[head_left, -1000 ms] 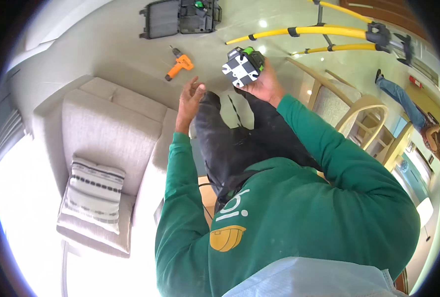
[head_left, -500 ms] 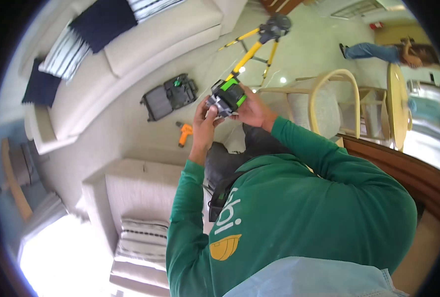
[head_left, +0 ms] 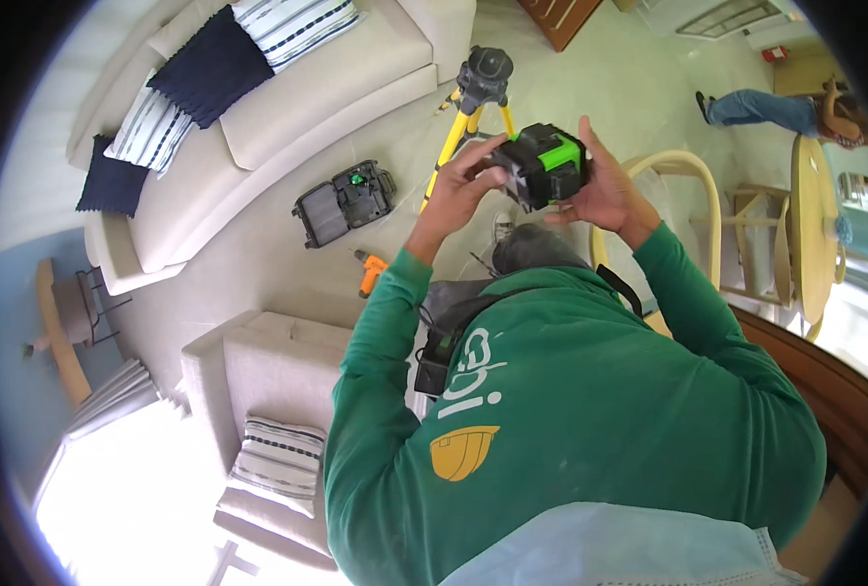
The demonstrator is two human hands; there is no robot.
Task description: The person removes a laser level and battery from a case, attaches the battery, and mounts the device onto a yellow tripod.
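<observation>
A black and green laser level (head_left: pixel 548 161) is held up between my two hands, in front of the tripod. My left hand (head_left: pixel 465 188) is closed on its left side, thumb and fingers bent against the body. Around its right side curves my right hand (head_left: pixel 610 190), the thumb raised along the edge and the fingers reaching beneath. The side of the level facing the right palm is partly hidden. Beyond it stands a yellow tripod with a black head (head_left: pixel 485 73), nothing mounted on top.
An open dark case (head_left: pixel 344 205) lies on the floor, near an orange tool (head_left: pixel 370 272). A beige sofa (head_left: pixel 307 103) runs along the far left; an armchair (head_left: pixel 268 356) stands nearer. Wooden chairs (head_left: pixel 712 210) and a round table (head_left: pixel 813 230) are at right, with another person (head_left: pixel 776 109) behind.
Both hands have lifted the laser level up and right, and it has turned. My right thumb is now raised and the fingers are more spread. The view has shifted too.
</observation>
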